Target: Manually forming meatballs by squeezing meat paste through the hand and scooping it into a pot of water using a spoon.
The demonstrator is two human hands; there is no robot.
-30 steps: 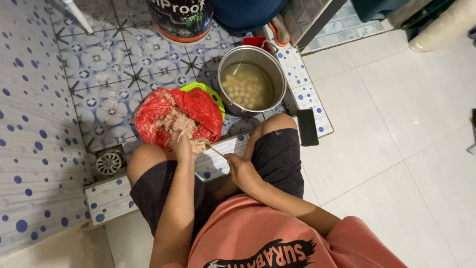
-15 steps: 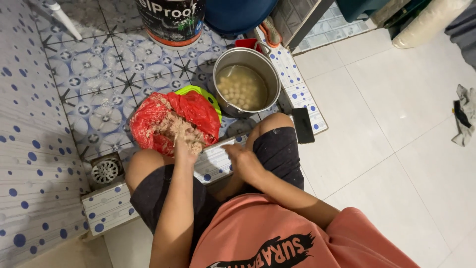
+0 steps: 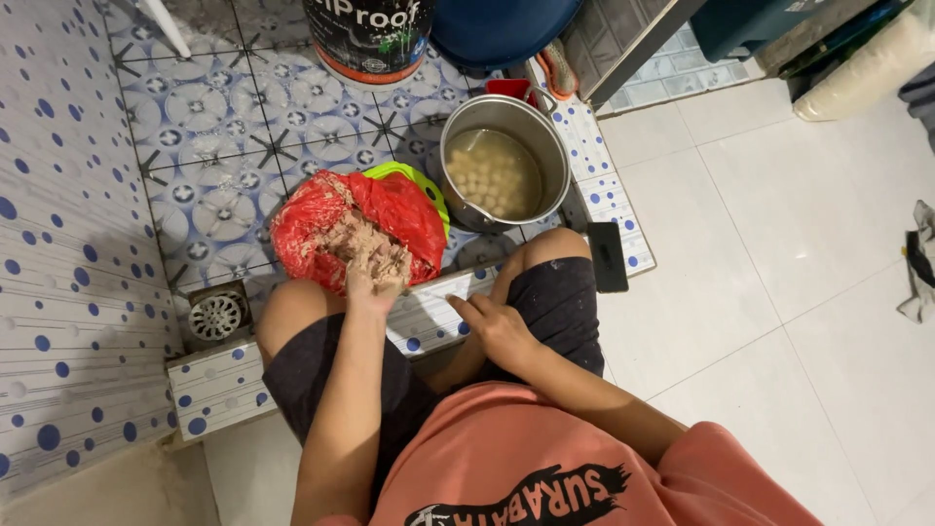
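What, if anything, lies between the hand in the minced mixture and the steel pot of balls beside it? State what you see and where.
Nothing visible blocks it. The left hand is sunk in the minced mixture inside the red bag; only the bag's edge and the green bowl rim lie before the steel pot.

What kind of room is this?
Probably a tiled wash area at home: a floor drain, a steel pot of pale balls in water, and the left hand in minced paste.

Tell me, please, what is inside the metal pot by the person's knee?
The metal pot holds cloudy liquid with many small pale balls floating in it. Whatever lies below the surface, and the pot's bottom, cannot be seen.
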